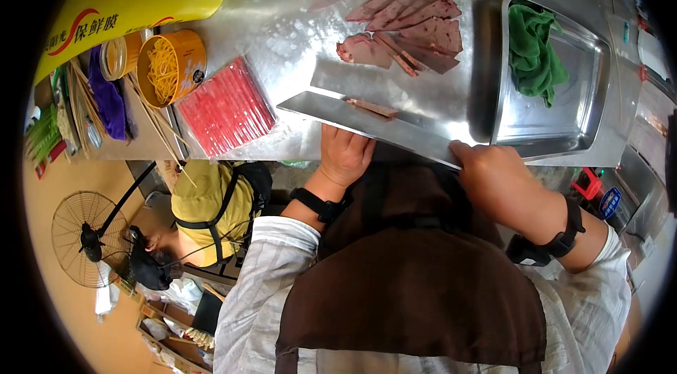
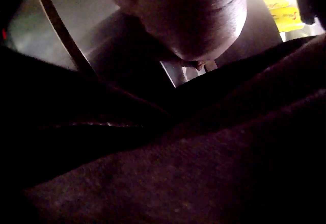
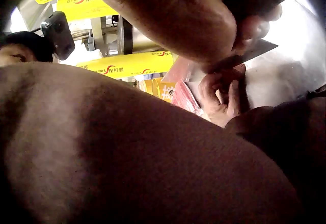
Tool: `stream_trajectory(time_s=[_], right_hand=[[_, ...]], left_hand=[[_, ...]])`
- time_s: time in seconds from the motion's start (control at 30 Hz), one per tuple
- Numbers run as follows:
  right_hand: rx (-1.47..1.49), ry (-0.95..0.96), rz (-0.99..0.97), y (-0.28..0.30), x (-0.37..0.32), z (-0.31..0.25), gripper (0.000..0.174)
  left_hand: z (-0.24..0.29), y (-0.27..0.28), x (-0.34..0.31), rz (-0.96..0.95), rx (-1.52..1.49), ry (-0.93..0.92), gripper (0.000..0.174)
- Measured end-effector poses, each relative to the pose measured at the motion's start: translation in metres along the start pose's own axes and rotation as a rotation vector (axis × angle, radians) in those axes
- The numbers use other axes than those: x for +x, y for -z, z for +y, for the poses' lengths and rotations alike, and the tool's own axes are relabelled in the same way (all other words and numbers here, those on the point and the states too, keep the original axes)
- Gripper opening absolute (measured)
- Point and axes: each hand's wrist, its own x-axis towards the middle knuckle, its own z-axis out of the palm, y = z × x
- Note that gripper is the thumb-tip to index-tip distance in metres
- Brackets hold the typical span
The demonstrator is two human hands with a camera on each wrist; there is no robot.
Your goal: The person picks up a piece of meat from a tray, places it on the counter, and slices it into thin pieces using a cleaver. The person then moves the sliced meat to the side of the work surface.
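Observation:
My right hand (image 1: 504, 180) grips the end of a long, broad knife (image 1: 416, 140), whose blade slants up to the left. A thin strip of brownish-pink meat (image 1: 374, 107) shows at the blade's upper edge. Close under the blade's near edge is my left hand (image 1: 345, 152), its fingertips hidden in the head view. In the right wrist view the left hand (image 3: 221, 99) has bent fingers beside something dark reddish; its hold is unclear. Beyond the knife, meat slices (image 1: 423, 17) lie overlapping on the steel table (image 1: 282, 28).
At the right, a metal tray (image 1: 578, 106) holds a green cloth (image 1: 532, 53). To the left are a pack of red-pink sticks (image 1: 229, 106), an orange tub of yellow shreds (image 1: 187, 56) and a yellow film box (image 1: 141, 3). A person in yellow (image 1: 204, 208) is at lower left, near a fan (image 1: 88, 240).

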Motion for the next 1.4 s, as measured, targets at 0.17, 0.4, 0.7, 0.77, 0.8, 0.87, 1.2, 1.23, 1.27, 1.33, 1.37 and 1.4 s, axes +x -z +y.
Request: stream_trajectory(time_s=[0.17, 0.4, 0.7, 0.77, 0.8, 0.87, 1.2, 1.23, 1.27, 1.33, 1.37, 1.4], right_hand=[[-0.007, 0.088, -0.001, -0.011, 0.026, 0.002, 0.014], [-0.015, 0.027, 0.109, -0.03, 0.045, 0.007, 0.015], [-0.008, 0.069, 0.253, -0.043, 0.038, 0.0, 0.011], [-0.068, 0.14, 0.264, -0.033, 0.041, -0.007, 0.011], [-0.072, 0.158, 0.281, -0.033, 0.041, -0.005, 0.011], [-0.075, 0.191, 0.295, -0.039, 0.039, 0.003, 0.01], [-0.072, 0.089, 0.286, -0.046, 0.03, 0.013, 0.011], [-0.061, 0.092, 0.311, -0.047, 0.034, 0.009, 0.012], [-0.05, 0.095, 0.339, -0.048, 0.038, 0.005, 0.012], [0.003, 0.074, 0.396, -0.05, 0.044, 0.0, 0.013], [0.027, 0.066, 0.425, -0.05, 0.046, 0.0, 0.013], [0.04, 0.069, 0.449, -0.05, 0.047, 0.002, 0.013]], left_hand=[[0.002, 0.003, 0.006, 0.001, 0.007, -0.018, 0.035], [0.0, -0.004, 0.001, 0.069, -0.026, -0.056, 0.042], [0.007, -0.001, 0.009, 0.17, -0.016, -0.096, 0.038], [0.006, -0.001, 0.005, 0.137, 0.004, -0.067, 0.037], [0.006, -0.001, 0.005, 0.126, 0.013, -0.049, 0.036], [0.009, -0.002, 0.005, 0.149, 0.014, -0.055, 0.035], [0.009, -0.001, 0.006, 0.174, 0.005, -0.061, 0.035], [0.009, -0.001, 0.007, 0.176, 0.008, -0.064, 0.035], [0.009, -0.001, 0.007, 0.175, 0.014, -0.067, 0.035], [0.008, -0.003, 0.007, 0.173, 0.025, -0.078, 0.036], [0.008, -0.004, 0.008, 0.167, 0.023, -0.081, 0.036], [0.008, -0.004, 0.008, 0.158, 0.022, -0.082, 0.036]])
